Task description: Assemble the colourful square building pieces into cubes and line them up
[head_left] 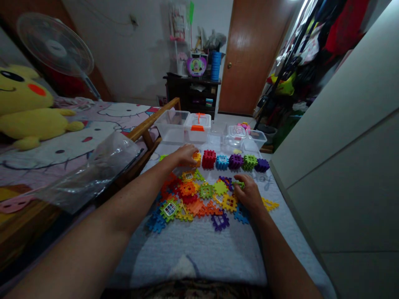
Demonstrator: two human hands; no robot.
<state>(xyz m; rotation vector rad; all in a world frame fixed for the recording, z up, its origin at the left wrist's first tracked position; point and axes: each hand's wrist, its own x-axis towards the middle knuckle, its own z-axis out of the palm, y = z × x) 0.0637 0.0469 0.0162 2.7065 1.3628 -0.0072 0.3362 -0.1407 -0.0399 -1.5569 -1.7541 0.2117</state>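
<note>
My left hand (pixel 187 155) is at the left end of a row of stacked, notched plastic building tiles. Its fingers curl over a yellow-orange tile stack (pixel 197 159), partly hiding it. Over the right side of the loose pile, my right hand (pixel 248 194) pinches a green tile (pixel 238 184) between thumb and fingers. Further along the row stand a red stack (pixel 209 159), a light blue stack (pixel 222 162), a purple stack (pixel 235 161), a green stack (pixel 249 162) and a dark purple stack (pixel 262 165). Loose tiles (pixel 195 207) of mixed colours lie between my forearms.
Behind the row stand a clear bin (pixel 173 128), a lidded box with an orange latch (pixel 199 128) and smaller clear containers (pixel 237 133). A wooden bed rail (pixel 137 132) borders the cloth-covered table (pixel 218 257) on the left. A white cabinet (pixel 343 145) rises on the right.
</note>
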